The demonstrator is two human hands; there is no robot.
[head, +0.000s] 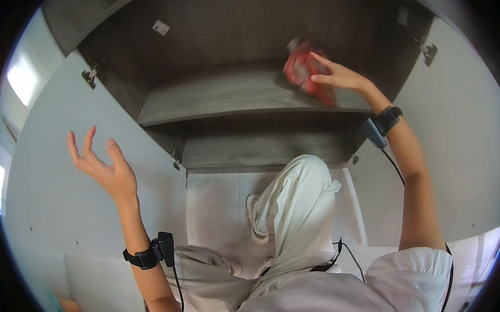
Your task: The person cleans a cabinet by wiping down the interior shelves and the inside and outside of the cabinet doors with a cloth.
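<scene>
My right hand reaches over the upper wooden shelf of an open cabinet. Its thumb and a finger lie against a red, blurred object with pale patches, perhaps a packet or cloth; what exactly it is cannot be told. The other fingers are hidden by it. Off to the left, my left hand is raised before the open left door, its fingers apart and holding nothing.
The right cabinet door stands open beside my right arm. Below lies a lower shelf. My bent knee is close to its front edge. Cables run from both wrist-worn devices. Part of another person's arm shows at bottom left.
</scene>
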